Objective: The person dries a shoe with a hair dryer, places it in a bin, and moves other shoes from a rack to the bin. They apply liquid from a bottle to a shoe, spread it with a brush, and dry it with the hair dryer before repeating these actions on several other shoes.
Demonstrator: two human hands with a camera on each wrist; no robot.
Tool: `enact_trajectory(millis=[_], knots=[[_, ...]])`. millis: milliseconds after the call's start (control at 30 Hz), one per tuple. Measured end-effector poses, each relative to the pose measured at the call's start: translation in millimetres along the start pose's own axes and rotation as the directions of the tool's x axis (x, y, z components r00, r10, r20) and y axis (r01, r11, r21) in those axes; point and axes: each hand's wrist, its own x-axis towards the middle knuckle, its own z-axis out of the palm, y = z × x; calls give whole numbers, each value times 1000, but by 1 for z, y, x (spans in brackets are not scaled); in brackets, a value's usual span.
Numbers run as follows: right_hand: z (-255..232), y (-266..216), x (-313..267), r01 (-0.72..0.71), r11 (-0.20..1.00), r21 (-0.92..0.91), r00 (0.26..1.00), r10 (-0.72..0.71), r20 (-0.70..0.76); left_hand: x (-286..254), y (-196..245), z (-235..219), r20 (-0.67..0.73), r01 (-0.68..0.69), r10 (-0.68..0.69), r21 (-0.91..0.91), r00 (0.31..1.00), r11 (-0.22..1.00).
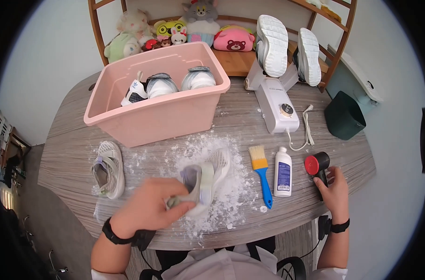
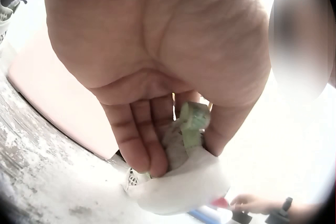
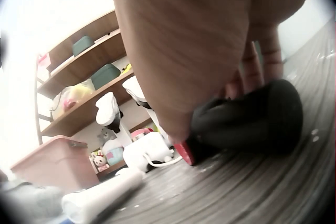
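- Left hand (image 1: 155,203): extends from the left part of the front edge of the surface (image 1: 72,140) toward its middle, palm down. Thumb and fingers are clamped on the heel collar of the held shoe (image 1: 207,184).
- Held shoe: located over the white powder (image 1: 231,205), near the middle of the front edge, toe directed toward the pink bin (image 1: 161,123). Contact between sole and surface cannot be determined.
- Right hand (image 1: 336,189): reaches in near the right front corner, fingers and thumb clamped around the black handle of the red-faced device (image 1: 320,165).
- Red-faced device: located right of the white bottle (image 1: 283,172); the blue-handled brush (image 1: 261,175) lies left of the bottle.
- Head view only: the second shoe (image 1: 108,170) stands apart from the powder, toward the left edge; the dark green bin (image 1: 344,116) stands near the right edge.
- Left wrist view: exposes the left palm and the green strap (image 2: 193,124) between thumb and fingers, details hidden in the head view.
- Right wrist view: shows the device body lying against the surface, plus upper shelves (image 3: 84,64) carrying green boxes (image 3: 105,76), outside the head view.
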Motion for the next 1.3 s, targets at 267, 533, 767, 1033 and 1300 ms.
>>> enact_trajectory(millis=[267,533,767,1033,1300], knots=[[-1,6,8,-196,951,240,951,125,282,8,-31,18,-51,85,-91,-107,995,991],[10,-80,-58,-386,460,800,728,-380,570,8,-48,21,62,5,12,-263,998,965],[50,-136,-75,-654,351,670,481,-490,726,3,-53,21,129,-19,58,-286,990,958],[58,-152,-68,-530,452,717,477,-541,693,5,-54,25,135,-57,109,-341,985,938],[43,-158,-56,-506,530,680,439,-521,732,5,-51,23,138,-63,114,-330,984,942]])
